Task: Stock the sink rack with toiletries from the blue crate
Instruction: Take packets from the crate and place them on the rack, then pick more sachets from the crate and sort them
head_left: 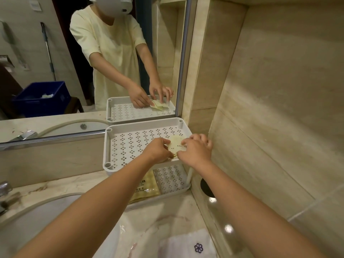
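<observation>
Pale packet [176,143] at the top shelf of a white rack [106,146].
The left hand [158,150] and right hand [195,150] pinch it together at the shelf's right side; a second packet [147,188] lies on the lower shelf.

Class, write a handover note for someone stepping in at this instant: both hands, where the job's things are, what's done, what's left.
Hands: left hand and right hand both pinch a pale yellow packet on the white rack's top tier, right side.
Done: a larger yellow packet already lies on the lower tier.
The blue crate shows only in the mirror, some items inside.
To do: release this packet, fetch more.
</observation>
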The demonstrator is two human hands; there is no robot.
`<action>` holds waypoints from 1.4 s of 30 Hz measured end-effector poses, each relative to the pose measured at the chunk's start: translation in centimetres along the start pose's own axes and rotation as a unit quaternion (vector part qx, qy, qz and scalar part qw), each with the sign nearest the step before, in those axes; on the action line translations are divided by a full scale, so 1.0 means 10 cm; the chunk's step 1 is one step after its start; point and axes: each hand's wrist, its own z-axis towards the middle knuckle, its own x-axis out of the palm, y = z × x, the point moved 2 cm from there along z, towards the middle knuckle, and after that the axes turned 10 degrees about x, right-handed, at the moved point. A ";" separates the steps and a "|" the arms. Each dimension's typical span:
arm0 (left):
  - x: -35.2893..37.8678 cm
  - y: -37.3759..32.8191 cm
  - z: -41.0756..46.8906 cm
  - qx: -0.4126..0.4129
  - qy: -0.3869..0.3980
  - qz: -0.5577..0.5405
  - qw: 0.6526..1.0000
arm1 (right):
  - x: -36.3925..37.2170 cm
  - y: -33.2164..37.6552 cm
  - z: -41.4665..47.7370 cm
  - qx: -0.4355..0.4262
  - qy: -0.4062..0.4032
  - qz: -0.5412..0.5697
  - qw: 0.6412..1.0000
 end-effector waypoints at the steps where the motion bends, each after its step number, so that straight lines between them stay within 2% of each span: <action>1: 0.01 0.00 0.00 0.003 0.001 0.021 1.000 | 0.00 0.00 0.00 -0.001 -0.004 0.007 1.000; 8: 0.02 0.02 -0.02 0.012 0.016 0.094 0.995 | 0.01 0.00 -0.02 0.002 0.019 0.016 1.000; 13: -0.08 0.01 -0.10 0.017 0.000 0.125 0.992 | -0.04 0.04 -0.07 0.000 -0.007 0.069 0.998; 21: -0.39 0.01 -0.47 0.080 -0.150 0.106 0.980 | -0.07 0.38 -0.24 -0.064 -0.010 0.188 0.980; 27: -0.73 0.13 -0.89 0.092 -0.268 0.080 0.956 | -0.03 0.80 -0.39 -0.130 0.010 0.212 0.969; 33: -1.03 0.38 -1.41 0.057 -0.337 0.092 0.935 | 0.05 1.25 -0.67 -0.190 0.041 0.227 0.954; 42: -1.30 0.82 -2.55 -0.020 -0.389 0.080 0.918 | 0.16 1.86 -1.54 -0.273 0.091 0.254 0.924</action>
